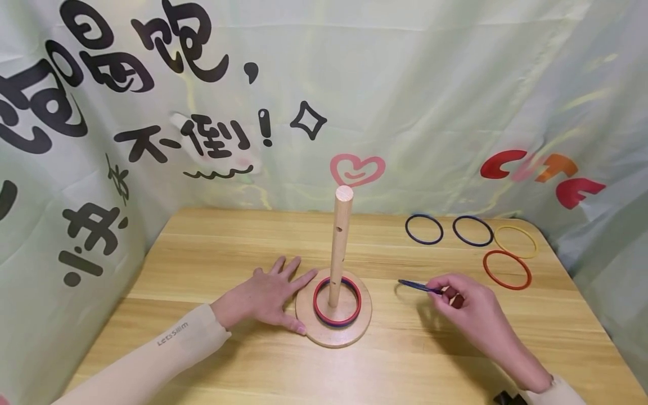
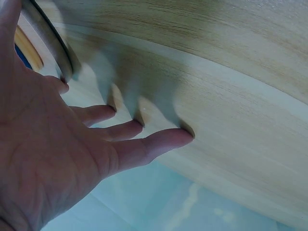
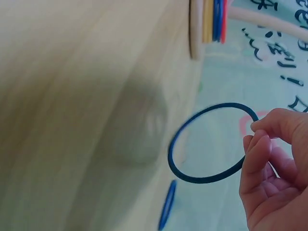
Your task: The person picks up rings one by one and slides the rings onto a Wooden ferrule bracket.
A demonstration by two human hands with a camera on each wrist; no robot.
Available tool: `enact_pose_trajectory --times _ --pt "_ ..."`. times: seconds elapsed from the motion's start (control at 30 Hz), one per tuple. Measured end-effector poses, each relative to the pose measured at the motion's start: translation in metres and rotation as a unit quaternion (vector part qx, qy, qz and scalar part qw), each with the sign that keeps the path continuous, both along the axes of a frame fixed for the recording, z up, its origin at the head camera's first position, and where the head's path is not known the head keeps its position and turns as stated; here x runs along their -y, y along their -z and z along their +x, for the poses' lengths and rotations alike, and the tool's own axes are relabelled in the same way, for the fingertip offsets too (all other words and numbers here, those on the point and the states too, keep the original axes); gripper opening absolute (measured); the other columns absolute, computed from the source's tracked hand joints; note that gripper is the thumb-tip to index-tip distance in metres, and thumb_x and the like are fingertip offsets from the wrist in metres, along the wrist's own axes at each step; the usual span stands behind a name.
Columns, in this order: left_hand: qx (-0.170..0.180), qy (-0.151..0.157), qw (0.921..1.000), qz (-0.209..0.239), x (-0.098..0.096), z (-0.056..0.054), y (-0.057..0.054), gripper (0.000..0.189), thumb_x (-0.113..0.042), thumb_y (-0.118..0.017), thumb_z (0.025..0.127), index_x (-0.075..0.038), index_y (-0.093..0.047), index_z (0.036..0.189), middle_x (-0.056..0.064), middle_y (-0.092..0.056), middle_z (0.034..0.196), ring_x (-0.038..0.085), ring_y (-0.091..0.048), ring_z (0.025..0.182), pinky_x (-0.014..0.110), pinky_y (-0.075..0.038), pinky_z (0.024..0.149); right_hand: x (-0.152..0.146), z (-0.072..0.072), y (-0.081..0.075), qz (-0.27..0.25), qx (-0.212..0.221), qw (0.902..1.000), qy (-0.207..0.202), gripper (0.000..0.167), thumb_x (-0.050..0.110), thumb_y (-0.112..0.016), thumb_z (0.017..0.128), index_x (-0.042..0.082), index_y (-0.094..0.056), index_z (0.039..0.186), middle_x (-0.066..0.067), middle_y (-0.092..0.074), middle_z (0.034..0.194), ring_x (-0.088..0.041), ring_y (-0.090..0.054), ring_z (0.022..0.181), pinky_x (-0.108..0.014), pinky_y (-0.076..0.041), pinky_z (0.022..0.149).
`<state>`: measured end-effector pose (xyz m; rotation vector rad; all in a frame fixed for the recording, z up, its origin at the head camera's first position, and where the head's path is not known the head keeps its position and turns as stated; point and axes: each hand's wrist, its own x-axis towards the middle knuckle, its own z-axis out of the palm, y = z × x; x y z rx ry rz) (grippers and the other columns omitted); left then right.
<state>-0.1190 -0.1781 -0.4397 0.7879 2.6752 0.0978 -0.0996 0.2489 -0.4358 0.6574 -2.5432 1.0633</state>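
Observation:
My right hand (image 1: 468, 306) pinches a dark blue ring (image 3: 207, 179) by its edge between thumb and fingers, to the right of the wooden post (image 1: 341, 242). In the head view that ring is seen nearly edge-on above the table. My left hand (image 1: 270, 298) is spread flat, with thumb and index fingertip at the left rim of the round wooden base (image 1: 334, 338). A red ring (image 1: 360, 306) tops a stack lying around the post on the base. Below it in the right wrist view are blue rings (image 3: 217, 24) and yellow rings (image 3: 207, 26).
Two blue rings (image 1: 424, 243) (image 1: 473, 244), a yellow ring (image 1: 523, 257) and a red ring (image 1: 508, 287) lie on the table's right back part. A printed curtain (image 1: 430, 112) hangs behind the wooden table (image 1: 243, 371) and along its sides.

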Motion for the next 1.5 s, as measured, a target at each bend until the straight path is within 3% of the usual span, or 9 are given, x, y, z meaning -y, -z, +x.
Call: enact_pose_trajectory --times 0.33,0.63,0.77,0.87,0.97,1.07,1.17,1.27,1.5 --pt "-0.003 0.000 1.0000 -0.009 0.001 -0.002 -0.002 0.126 -0.091 -0.070 0.080 -0.027 -0.021 0.177 0.027 -0.020 0.176 0.062 -0.025 0.155 0.086 -0.043 0.094 0.022 0.015 -0.032 -0.004 -0.032 0.9990 -0.030 0.041 -0.011 -0.085 0.085 0.026 -0.077 0.100 0.018 -0.061 0.082 -0.002 -0.056 0.063 -0.016 -0.045 0.055" --pt "0.011 -0.005 0.9999 0.004 0.000 0.001 -0.003 0.126 -0.090 -0.072 0.080 -0.027 -0.021 0.177 0.028 -0.019 0.176 0.062 -0.022 0.155 0.088 -0.041 0.095 0.037 0.026 -0.063 -0.024 -0.061 0.9957 -0.066 0.041 -0.011 -0.085 0.086 0.024 -0.076 0.107 0.017 -0.061 0.085 -0.003 -0.059 0.067 -0.015 -0.047 0.058" --pt "0.011 -0.005 0.9999 0.000 0.000 0.001 -0.002 0.126 -0.090 -0.071 0.080 -0.028 -0.021 0.177 0.028 -0.019 0.177 0.062 -0.022 0.155 0.087 -0.041 0.095 0.046 0.026 -0.085 -0.034 -0.111 0.9888 -0.093 0.004 0.022 -0.075 0.107 0.020 -0.077 0.110 0.017 -0.061 0.085 0.000 -0.057 0.069 -0.015 -0.045 0.057" --pt "0.011 -0.005 0.9999 -0.001 0.000 0.001 -0.001 0.125 -0.090 -0.071 0.080 -0.028 -0.021 0.177 0.027 -0.019 0.177 0.062 -0.022 0.156 0.087 -0.041 0.095 0.056 0.023 -0.106 -0.054 -0.162 0.9790 -0.110 0.034 0.044 -0.061 0.113 0.015 -0.078 0.108 0.015 -0.061 0.083 0.002 -0.055 0.071 -0.014 -0.044 0.057" --pt "0.010 -0.005 0.9999 -0.002 0.000 0.000 -0.001 0.125 -0.090 -0.071 0.080 -0.029 -0.021 0.177 0.027 -0.018 0.177 0.062 -0.022 0.156 0.087 -0.041 0.096 0.067 0.021 -0.125 -0.085 -0.199 0.9679 -0.128 0.037 0.040 -0.063 0.112 0.006 -0.079 0.106 0.009 -0.063 0.082 0.000 -0.055 0.072 -0.013 -0.046 0.060" --pt "0.007 -0.004 1.0000 -0.003 0.000 0.000 -0.001 0.125 -0.090 -0.071 0.080 -0.029 -0.021 0.177 0.026 -0.018 0.177 0.062 -0.022 0.156 0.087 -0.040 0.096 0.077 0.020 -0.140 -0.116 -0.195 0.9629 -0.146 0.032 0.030 -0.068 0.111 0.000 -0.077 0.108 0.004 -0.065 0.083 0.000 -0.057 0.069 -0.014 -0.051 0.062" --pt "0.007 -0.005 0.9999 -0.007 0.001 0.000 0.000 0.125 -0.091 -0.070 0.080 -0.030 -0.020 0.177 0.026 -0.017 0.178 0.061 -0.022 0.156 0.087 -0.040 0.097 0.087 0.019 -0.151 -0.156 -0.170 0.9595 -0.161 0.014 0.008 -0.072 0.105 -0.004 -0.074 0.113 0.001 -0.067 0.081 -0.002 -0.057 0.060 -0.016 -0.052 0.056" --pt "0.005 -0.003 1.0000 -0.008 0.002 0.000 0.000 0.125 -0.092 -0.069 0.080 -0.031 -0.020 0.177 0.025 -0.017 0.178 0.061 -0.022 0.156 0.088 -0.039 0.097 0.097 0.015 -0.159 -0.201 -0.145 0.9539 -0.170 0.021 -0.013 -0.071 0.095 -0.006 -0.073 0.115 -0.002 -0.066 0.078 -0.005 -0.056 0.053 -0.019 -0.050 0.049" --pt "0.008 -0.002 1.0000 0.003 0.002 0.000 0.001 0.125 -0.092 -0.069 0.080 -0.030 -0.021 0.177 0.026 -0.017 0.178 0.062 -0.021 0.156 0.088 -0.039 0.096 0.115 0.001 -0.168 -0.267 -0.080 0.9482 -0.153 0.018 -0.013 -0.069 0.098 -0.004 -0.074 0.113 -0.009 -0.064 0.076 -0.013 -0.055 0.050 -0.023 -0.046 0.045"
